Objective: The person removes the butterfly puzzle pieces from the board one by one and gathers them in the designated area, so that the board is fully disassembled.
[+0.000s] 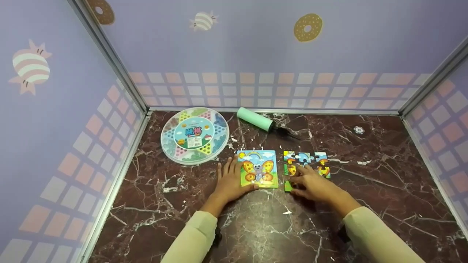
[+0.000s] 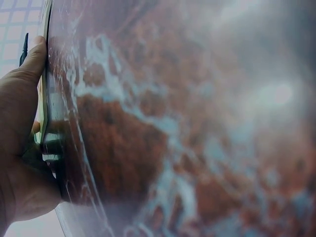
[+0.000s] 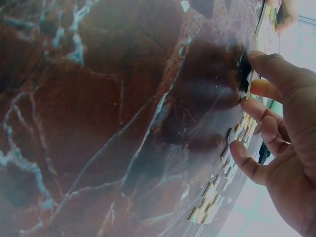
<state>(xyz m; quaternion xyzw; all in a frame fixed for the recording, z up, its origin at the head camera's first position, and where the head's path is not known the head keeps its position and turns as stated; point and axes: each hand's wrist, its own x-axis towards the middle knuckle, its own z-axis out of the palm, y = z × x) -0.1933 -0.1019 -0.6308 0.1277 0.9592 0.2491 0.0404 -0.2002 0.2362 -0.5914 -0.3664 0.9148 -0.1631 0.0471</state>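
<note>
A square board point(image 1: 268, 157) with a butterfly and rainbow picture lies flat on the marble table. My left hand point(image 1: 230, 184) rests at its left side, fingers spread along that edge and thumb along the bottom edge; in the left wrist view the left hand point(image 2: 24, 98) lies low over the table. Right of the board, several jigsaw pieces point(image 1: 304, 157) lie loosely in rows, slightly apart. My right hand point(image 1: 310, 184) covers some of them. Its thumb and forefinger pinch a green-edged puzzle piece point(image 1: 287, 186) at the lower left, mostly hidden; the right hand point(image 3: 291, 108) also shows in the right wrist view.
A round Chinese checkers box point(image 1: 195, 155) lies at the back left. Near the back wall lies a mint-green hand pump point(image 1: 255, 119) with a black end. A small white and dark poker chip point(image 1: 359, 130) lies at the back right. Patterned walls point(image 1: 256, 44) border the table.
</note>
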